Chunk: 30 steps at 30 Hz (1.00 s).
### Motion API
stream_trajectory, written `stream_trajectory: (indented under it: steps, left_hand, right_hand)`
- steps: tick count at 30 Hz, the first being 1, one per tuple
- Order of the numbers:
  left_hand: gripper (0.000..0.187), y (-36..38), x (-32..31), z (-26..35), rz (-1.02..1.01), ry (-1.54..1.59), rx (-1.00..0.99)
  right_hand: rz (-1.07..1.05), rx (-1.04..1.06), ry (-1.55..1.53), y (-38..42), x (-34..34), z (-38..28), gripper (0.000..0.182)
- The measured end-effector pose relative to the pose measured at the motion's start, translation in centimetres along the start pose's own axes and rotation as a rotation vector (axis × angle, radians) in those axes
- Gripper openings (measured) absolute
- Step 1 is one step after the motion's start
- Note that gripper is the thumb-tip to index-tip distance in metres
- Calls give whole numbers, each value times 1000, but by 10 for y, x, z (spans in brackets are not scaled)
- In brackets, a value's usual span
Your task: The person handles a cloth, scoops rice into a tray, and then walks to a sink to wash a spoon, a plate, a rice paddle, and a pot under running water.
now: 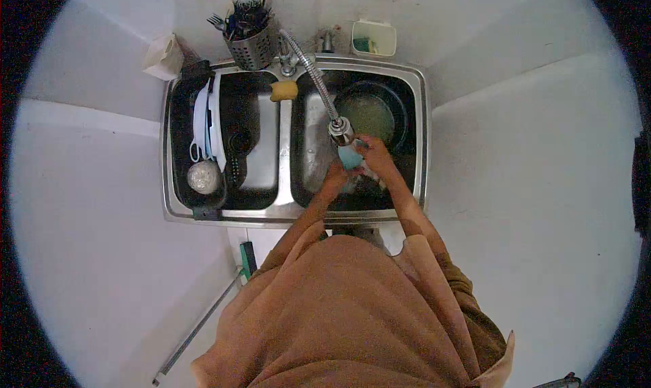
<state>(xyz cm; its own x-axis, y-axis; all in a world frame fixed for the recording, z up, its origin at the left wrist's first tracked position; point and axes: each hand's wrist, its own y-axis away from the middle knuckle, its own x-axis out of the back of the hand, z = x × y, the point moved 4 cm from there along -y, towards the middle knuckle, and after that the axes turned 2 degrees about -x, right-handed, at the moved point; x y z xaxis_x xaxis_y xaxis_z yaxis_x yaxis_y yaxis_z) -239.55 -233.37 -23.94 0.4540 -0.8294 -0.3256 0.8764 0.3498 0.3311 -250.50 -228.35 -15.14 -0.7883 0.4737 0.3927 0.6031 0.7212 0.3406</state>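
Observation:
Both my hands are over the right sink basin (308, 127), just below the faucet head (341, 132). Between them is a small light blue item (350, 158), rounded like a cup or small bowl; its exact kind is hard to make out. My left hand (336, 176) grips it from the lower left, fingers closed. On the upper right side, my right hand (374, 152) has its fingers curled on the same item. Something whitish, perhaps water or foam, shows under the hands. Behind them sits a round dark pan (395, 110) with murky greenish liquid in it.
A yellow sponge (284, 91) lies on the sink divider. The left basin holds a rack with white utensils (215, 124) and a pale round item (204, 177). A perforated cutlery holder (250, 49) and a white sponge box (374, 38) stand behind. A green-headed squeegee (245, 258) leans at lower left.

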Motion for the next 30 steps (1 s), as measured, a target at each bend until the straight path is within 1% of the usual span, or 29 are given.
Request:
stream_trajectory:
  steps: [3, 6, 9, 12, 15, 18, 21, 24, 27, 30]
  left_hand:
    - [55, -13, 6, 14, 160, -283, 51]
    - [62, -13, 10, 20, 140, -265, 41]
    - [66, -8, 13, 10, 68, -188, -315]
    - [61, 3, 21, 15, 160, -418, -194]
    - [56, 24, 11, 53, 199, -561, 47]
    - [51, -1, 27, 1, 140, -488, -136]
    - [43, -9, 13, 20, 139, -560, -253]
    - [35, -9, 1, 36, 64, -603, -40]
    - [30, -4, 0, 39, 41, -500, -141]
    - [33, 1, 11, 17, 5, -504, -15]
  right_hand:
    - [-42, 160, 166, 11, 8, -16, 35]
    - [59, 208, 432, 21, -2, -13, 38]
    - [70, 241, 487, 20, -12, -17, 38]
    - [34, 127, 422, 21, -13, -27, 38]
    - [74, 174, 478, 12, -13, -6, 38]
    - [45, 220, 313, 14, -4, 13, 33]
    - [-41, 362, 378, 23, 4, 7, 26]
    - [12, 192, 453, 34, 7, 3, 23]
    - [76, 218, 514, 32, 15, 0, 23]
    - [152, 226, 460, 33, 15, -10, 23]
